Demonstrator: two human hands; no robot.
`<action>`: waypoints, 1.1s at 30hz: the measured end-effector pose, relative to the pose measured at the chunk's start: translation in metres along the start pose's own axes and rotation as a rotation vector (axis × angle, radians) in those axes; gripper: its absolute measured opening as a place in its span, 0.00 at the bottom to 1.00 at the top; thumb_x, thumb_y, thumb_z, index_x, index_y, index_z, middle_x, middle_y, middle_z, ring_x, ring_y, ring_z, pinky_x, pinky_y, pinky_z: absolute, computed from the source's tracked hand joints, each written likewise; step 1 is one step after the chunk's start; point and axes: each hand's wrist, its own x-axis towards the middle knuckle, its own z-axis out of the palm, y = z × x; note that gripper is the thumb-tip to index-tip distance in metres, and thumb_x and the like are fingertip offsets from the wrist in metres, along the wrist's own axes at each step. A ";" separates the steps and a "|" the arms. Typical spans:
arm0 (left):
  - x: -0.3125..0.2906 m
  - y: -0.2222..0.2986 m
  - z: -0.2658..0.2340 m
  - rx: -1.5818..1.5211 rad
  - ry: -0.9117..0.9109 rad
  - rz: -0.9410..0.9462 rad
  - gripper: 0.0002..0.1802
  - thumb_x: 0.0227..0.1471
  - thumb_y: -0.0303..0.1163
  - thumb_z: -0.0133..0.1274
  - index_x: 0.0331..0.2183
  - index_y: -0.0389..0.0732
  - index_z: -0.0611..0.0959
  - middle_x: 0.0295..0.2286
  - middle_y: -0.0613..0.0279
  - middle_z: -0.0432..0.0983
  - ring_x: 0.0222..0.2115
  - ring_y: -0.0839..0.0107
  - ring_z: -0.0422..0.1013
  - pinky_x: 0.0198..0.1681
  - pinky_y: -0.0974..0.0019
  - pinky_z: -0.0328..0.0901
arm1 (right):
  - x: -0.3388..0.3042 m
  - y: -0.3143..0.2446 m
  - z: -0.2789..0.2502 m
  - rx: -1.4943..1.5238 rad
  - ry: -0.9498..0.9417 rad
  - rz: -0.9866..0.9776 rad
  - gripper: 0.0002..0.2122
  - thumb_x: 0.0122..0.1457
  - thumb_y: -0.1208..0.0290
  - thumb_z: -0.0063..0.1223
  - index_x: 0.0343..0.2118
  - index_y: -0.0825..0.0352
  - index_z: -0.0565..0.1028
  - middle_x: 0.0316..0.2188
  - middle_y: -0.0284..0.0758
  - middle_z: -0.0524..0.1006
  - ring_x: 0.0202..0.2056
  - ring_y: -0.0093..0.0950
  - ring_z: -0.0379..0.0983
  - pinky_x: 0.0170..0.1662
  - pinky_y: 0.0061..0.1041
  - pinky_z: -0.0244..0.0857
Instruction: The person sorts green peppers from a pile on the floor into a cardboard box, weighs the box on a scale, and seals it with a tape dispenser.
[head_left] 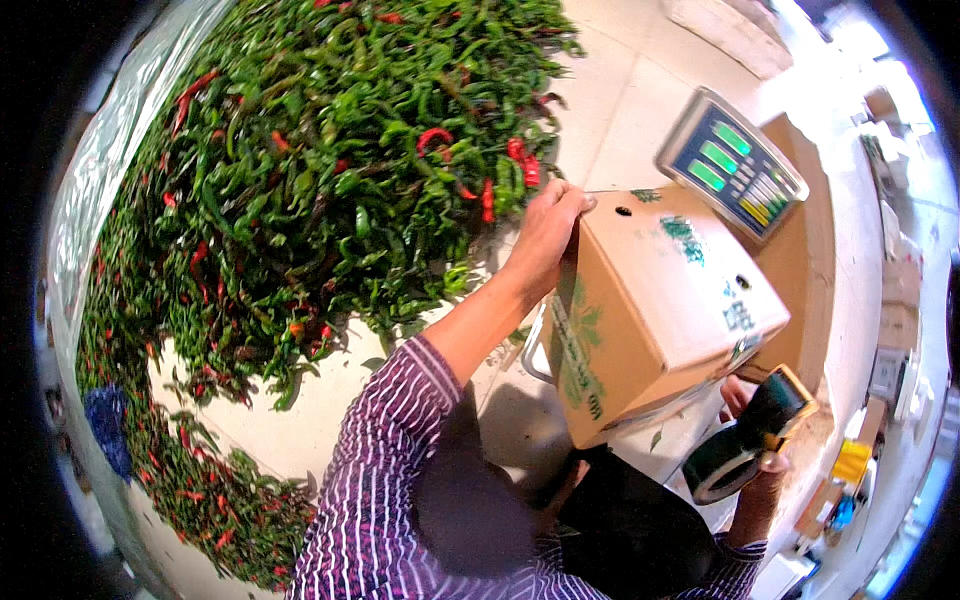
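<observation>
A closed cardboard box (pixel 690 280) with green print and small round holes stands tilted in front of me. My left hand (pixel 550 232) grips its far left edge, fingers curled over the corner. Near the box's right lower side, my right hand (pixel 768 475) holds a tape dispenser (pixel 792 405) with a yellow-orange frame. A wide dark roll of tape (pixel 722 465) sits on it, hiding part of that hand. Just behind the box rises the display of a weighing scale (pixel 732 165), lit with green panels.
A large heap of green chili peppers (pixel 340 130), mixed with red ones, covers the floor on the left; a smaller spread (pixel 215 505) lies nearer. Brown cardboard (pixel 805 300) stands beyond the box. Boxes and a yellow item (pixel 851 463) line the far right.
</observation>
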 end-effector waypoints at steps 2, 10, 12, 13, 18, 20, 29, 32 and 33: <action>-0.018 -0.003 0.022 0.127 -0.111 0.061 0.10 0.53 0.36 0.50 0.33 0.40 0.74 0.28 0.67 0.69 0.31 0.77 0.64 0.35 0.70 0.61 | -0.023 -0.013 0.009 0.104 0.063 -0.081 0.51 0.32 0.56 0.69 0.62 0.71 0.59 0.56 0.44 0.69 0.57 0.39 0.66 0.59 0.40 0.63; -0.056 -0.072 0.031 0.679 -0.278 0.367 0.26 0.60 0.48 0.38 0.39 0.32 0.76 0.37 0.48 0.75 0.43 0.54 0.68 0.50 0.59 0.60 | -0.076 -0.016 0.024 0.001 0.033 0.177 0.42 0.38 0.64 0.61 0.60 0.74 0.63 0.54 0.41 0.71 0.55 0.34 0.67 0.61 0.31 0.58; -0.056 -0.085 0.027 0.622 -0.318 0.055 0.31 0.62 0.53 0.32 0.45 0.34 0.75 0.40 0.49 0.75 0.44 0.58 0.69 0.51 0.59 0.62 | -0.090 -0.010 0.025 0.008 0.137 0.119 0.39 0.39 0.66 0.60 0.59 0.74 0.64 0.52 0.40 0.72 0.54 0.34 0.68 0.59 0.30 0.59; -0.057 -0.099 0.038 0.557 -0.388 -0.053 0.34 0.63 0.56 0.29 0.50 0.36 0.73 0.42 0.50 0.75 0.45 0.60 0.69 0.50 0.59 0.63 | -0.096 0.001 0.001 -0.123 0.186 0.123 0.37 0.41 0.67 0.58 0.58 0.73 0.65 0.50 0.40 0.73 0.53 0.34 0.70 0.57 0.30 0.62; -0.074 -0.078 0.055 0.289 -0.353 -0.406 0.29 0.62 0.48 0.31 0.40 0.32 0.76 0.36 0.52 0.76 0.38 0.65 0.70 0.45 0.60 0.64 | -0.078 -0.004 0.003 0.218 0.129 0.145 0.28 0.48 0.71 0.56 0.54 0.72 0.68 0.43 0.38 0.77 0.41 0.28 0.77 0.47 0.28 0.71; -0.070 -0.068 0.041 0.537 -0.290 -0.248 0.28 0.62 0.49 0.33 0.42 0.33 0.77 0.35 0.52 0.76 0.39 0.65 0.70 0.44 0.62 0.64 | -0.076 -0.020 0.016 0.103 0.124 0.146 0.28 0.48 0.69 0.57 0.54 0.73 0.68 0.42 0.38 0.77 0.40 0.27 0.77 0.45 0.26 0.72; -0.135 0.034 0.097 0.528 -0.448 0.581 0.21 0.63 0.43 0.47 0.47 0.36 0.75 0.37 0.60 0.74 0.38 0.72 0.71 0.41 0.69 0.66 | -0.093 -0.066 0.042 -0.573 0.202 -0.113 0.32 0.38 0.73 0.75 0.49 0.70 0.70 0.42 0.35 0.78 0.43 0.22 0.74 0.50 0.23 0.67; -0.156 0.039 0.117 0.462 -0.695 0.158 0.23 0.63 0.49 0.44 0.44 0.39 0.76 0.35 0.65 0.72 0.35 0.74 0.70 0.34 0.71 0.66 | -0.097 -0.073 0.056 -0.855 0.218 -0.144 0.29 0.37 0.75 0.72 0.45 0.69 0.69 0.37 0.36 0.79 0.41 0.23 0.75 0.47 0.25 0.69; -0.164 0.043 0.123 0.356 -0.753 -0.098 0.24 0.63 0.51 0.44 0.43 0.39 0.76 0.35 0.65 0.72 0.34 0.74 0.70 0.33 0.71 0.66 | -0.096 -0.075 0.058 -0.873 0.205 -0.164 0.29 0.38 0.75 0.72 0.44 0.69 0.69 0.37 0.37 0.79 0.40 0.23 0.75 0.47 0.24 0.69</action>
